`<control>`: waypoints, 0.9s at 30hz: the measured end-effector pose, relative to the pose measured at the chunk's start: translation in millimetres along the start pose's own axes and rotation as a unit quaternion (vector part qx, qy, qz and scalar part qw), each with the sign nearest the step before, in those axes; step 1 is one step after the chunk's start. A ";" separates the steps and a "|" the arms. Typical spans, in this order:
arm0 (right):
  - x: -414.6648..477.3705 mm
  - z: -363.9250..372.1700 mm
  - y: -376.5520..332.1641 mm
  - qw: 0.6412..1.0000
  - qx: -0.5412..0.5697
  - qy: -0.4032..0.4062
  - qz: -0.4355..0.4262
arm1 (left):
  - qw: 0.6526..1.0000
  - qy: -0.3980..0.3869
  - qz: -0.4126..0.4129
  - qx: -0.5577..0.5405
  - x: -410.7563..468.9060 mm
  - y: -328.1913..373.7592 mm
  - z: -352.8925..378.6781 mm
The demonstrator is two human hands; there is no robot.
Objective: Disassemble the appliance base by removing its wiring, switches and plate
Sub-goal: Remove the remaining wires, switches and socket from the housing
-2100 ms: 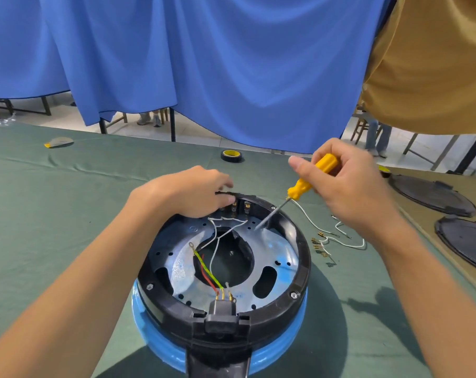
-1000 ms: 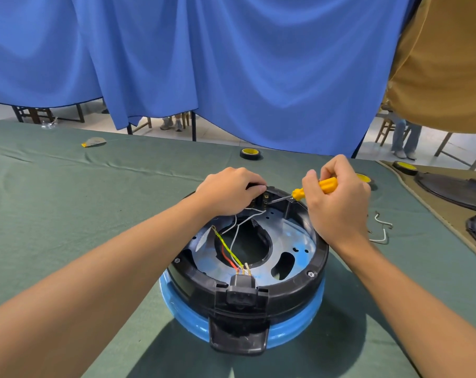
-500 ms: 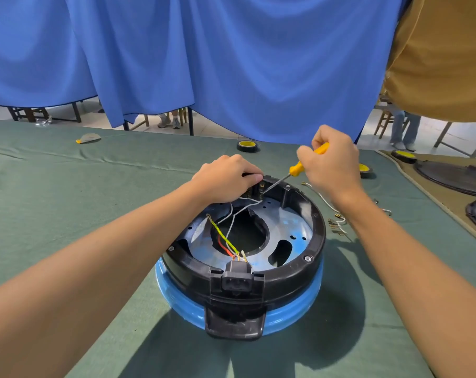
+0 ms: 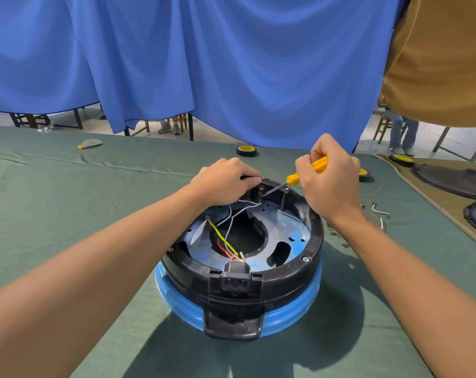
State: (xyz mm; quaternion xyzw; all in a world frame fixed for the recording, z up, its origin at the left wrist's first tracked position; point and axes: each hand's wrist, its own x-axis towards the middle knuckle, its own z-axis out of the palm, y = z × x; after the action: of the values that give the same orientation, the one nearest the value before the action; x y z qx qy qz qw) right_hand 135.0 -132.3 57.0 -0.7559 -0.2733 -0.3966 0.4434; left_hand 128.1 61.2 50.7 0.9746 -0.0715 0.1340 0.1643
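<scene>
Appliance base, centre frame. Left hand still pinches the switch block at the far rim. Right hand, curled round the yellow screwdriver, has risen, tip now angled into the terminals. We judge switch removal underway.

Base sits on the green table. Left hand grips its rim at 12 o'clock, right by the switch. Right hand holds a yellow screwdriver, tip touching that switch. White wires run off it over the plate, socket at 6 o'clock.
</scene>
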 end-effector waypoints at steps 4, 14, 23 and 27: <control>-8.8 -5.8 -3.0 0.993 -0.053 -0.001 -0.110 | 1.000 0.008 0.000 -0.004 0.9 0.1 0.2; 14.5 2.6 3.1 0.998 -0.027 -0.050 0.023 | 1.000 -0.007 0.008 0.012 1.8 -2.6 0.0; 43.7 20.0 7.5 0.988 -0.041 -0.094 0.120 | 1.000 -0.012 0.000 0.019 0.4 -1.1 0.5; 53.3 26.6 3.5 0.982 -0.051 -0.120 0.136 | 1.000 -0.006 -0.008 0.016 0.8 -0.3 1.0</control>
State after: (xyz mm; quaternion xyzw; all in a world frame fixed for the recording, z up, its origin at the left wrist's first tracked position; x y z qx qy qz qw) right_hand 175.7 -107.1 92.5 -0.8496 -0.1990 -0.2524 0.4181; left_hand 129.2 61.1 49.9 0.9785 -0.0620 0.1283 0.1490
